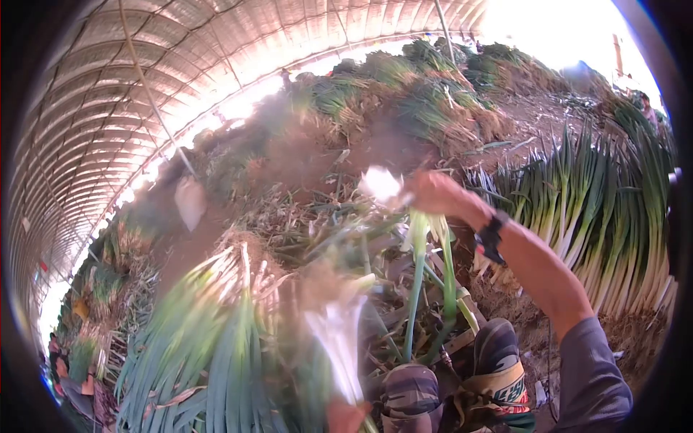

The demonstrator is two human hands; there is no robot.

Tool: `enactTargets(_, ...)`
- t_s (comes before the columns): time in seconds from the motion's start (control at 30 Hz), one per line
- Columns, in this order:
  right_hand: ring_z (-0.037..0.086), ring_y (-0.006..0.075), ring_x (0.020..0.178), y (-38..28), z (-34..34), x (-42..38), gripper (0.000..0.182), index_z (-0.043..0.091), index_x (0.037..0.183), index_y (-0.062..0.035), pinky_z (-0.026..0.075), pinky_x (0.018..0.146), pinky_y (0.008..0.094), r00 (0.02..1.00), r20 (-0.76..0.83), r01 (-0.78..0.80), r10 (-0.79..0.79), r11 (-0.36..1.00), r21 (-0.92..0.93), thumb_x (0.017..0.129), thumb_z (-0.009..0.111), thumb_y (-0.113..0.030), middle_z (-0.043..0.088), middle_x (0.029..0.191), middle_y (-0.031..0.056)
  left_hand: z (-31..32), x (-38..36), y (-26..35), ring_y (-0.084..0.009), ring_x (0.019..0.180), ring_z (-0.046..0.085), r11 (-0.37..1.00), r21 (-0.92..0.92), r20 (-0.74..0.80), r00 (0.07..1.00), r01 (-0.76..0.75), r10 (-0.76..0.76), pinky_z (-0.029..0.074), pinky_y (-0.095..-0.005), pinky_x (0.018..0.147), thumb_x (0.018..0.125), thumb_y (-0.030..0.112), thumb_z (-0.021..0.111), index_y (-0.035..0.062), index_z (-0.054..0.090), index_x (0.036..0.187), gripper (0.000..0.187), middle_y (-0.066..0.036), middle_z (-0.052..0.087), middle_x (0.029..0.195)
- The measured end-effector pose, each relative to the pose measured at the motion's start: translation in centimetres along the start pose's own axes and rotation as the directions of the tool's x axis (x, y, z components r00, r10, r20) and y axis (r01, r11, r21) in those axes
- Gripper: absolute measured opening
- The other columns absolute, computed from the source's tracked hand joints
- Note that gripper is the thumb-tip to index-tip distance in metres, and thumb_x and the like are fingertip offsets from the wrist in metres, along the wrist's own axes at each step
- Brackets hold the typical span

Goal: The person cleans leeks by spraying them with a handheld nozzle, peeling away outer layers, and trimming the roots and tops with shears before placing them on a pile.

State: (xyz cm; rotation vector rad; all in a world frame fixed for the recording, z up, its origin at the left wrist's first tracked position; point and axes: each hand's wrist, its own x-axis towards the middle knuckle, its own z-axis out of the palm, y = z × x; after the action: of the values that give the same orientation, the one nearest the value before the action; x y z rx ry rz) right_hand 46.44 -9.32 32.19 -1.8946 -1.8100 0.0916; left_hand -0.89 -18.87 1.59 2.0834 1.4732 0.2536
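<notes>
My right hand [433, 193] is closed, with long green leaves [420, 249] hanging below it and a bright white, blurred thing [381, 183] at its left side. A dark watch is on that wrist. Low in the view, my left hand [348, 416] is partly cut off by the frame edge, close to a blurred white-stemmed onion stalk [338, 339]. Left of it lies a large pile of green onions [224, 339], roots at the top.
Trimmed green onions [599, 216] stand in a row at the right. Peeled leaves [317, 242] litter the ground ahead. More onion heaps [390, 72] lie farther back under the curved roof. My shoes [498, 346] are at the bottom. People are at the far left edge.
</notes>
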Motion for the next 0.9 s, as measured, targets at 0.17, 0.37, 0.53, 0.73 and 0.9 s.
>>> enactTargets(0.17, 0.068, 0.0263, 0.076, -0.8, 10.6, -5.5, 0.027, 0.063, 0.107, -0.0066, 0.057, 0.061, 0.0389, 0.818, 0.019, 0.574, -0.574, 0.819, 0.028, 0.081, 0.069, -0.012, 0.063, 0.085, 0.0109, -2.7, -0.6, 4.2, -0.0319, 0.083, 0.058, 0.995, -0.083, -0.088, 0.994, 0.052, -0.06, 0.049, -0.0426, 0.078, 0.079, 0.033, 0.077, -0.0021, 0.063, 0.099, 0.043, -0.019, 0.055, 0.095)
enactTargets(0.37, 0.067, 0.0333, 0.065, -8.7, 13.7, -9.3, 0.067, 0.04, 0.137, -0.0024, 0.052, 0.053, 0.0425, 0.89, 0.097, 0.434, -0.446, 0.892, 0.126, 0.077, 0.069, -0.006, 0.065, 0.079, 0.0146, 5.5, 1.4, -3.9, -0.0172, 0.047, 0.022, 0.951, -0.103, -0.36, 0.902, -0.291, 0.237, 0.029, -0.0418, 0.052, 0.103, 0.037, 0.061, 0.005, 0.044, 0.055, 0.061, -0.004, 0.028, 0.049)
enactTargets(0.53, 0.067, 0.029, 0.061, -9.0, 15.8, -5.1, 0.034, 0.064, 0.108, 0.0013, 0.049, 0.049, 0.0408, 0.916, 0.286, 0.355, -0.281, 0.9, -0.253, 0.077, 0.068, -0.011, 0.067, 0.077, 0.0156, 1.7, -0.7, 0.5, -0.018, 0.047, 0.022, 0.966, 0.097, -0.071, 0.966, -0.241, 0.248, 0.028, -0.0423, 0.053, 0.101, 0.036, 0.062, 0.0081, 0.039, 0.056, 0.058, -0.003, 0.027, 0.051)
enactTargets(0.73, 0.071, 0.0268, 0.073, -3.8, 9.6, 1.9, 0.016, 0.071, 0.09, -0.0067, 0.057, 0.062, 0.0408, 0.946, -0.325, -0.116, 0.016, 0.95, -0.29, 0.08, 0.058, -0.007, 0.068, 0.073, 0.0131, 4.7, -0.8, -1.2, -0.016, 0.05, 0.017, 0.965, 0.118, -0.176, 0.951, -0.236, 0.254, 0.021, -0.0411, 0.053, 0.102, 0.035, 0.059, 0.0131, 0.029, 0.059, 0.058, -0.001, 0.02, 0.054)
enactTargets(0.9, 0.073, 0.032, 0.087, 3.2, 3.6, 2.3, 0.019, 0.073, 0.096, -0.0055, 0.058, 0.079, 0.0426, 0.928, -0.341, -0.152, 0.15, 0.988, 0.02, 0.082, 0.06, -0.008, 0.074, 0.092, 0.0162, -0.8, -2.2, 1.7, -0.0157, 0.053, 0.015, 0.954, -0.271, -0.14, 0.986, -0.128, 0.092, 0.018, -0.0422, 0.055, 0.099, 0.033, 0.065, 0.0135, 0.026, 0.06, 0.058, 0.0, 0.019, 0.055)
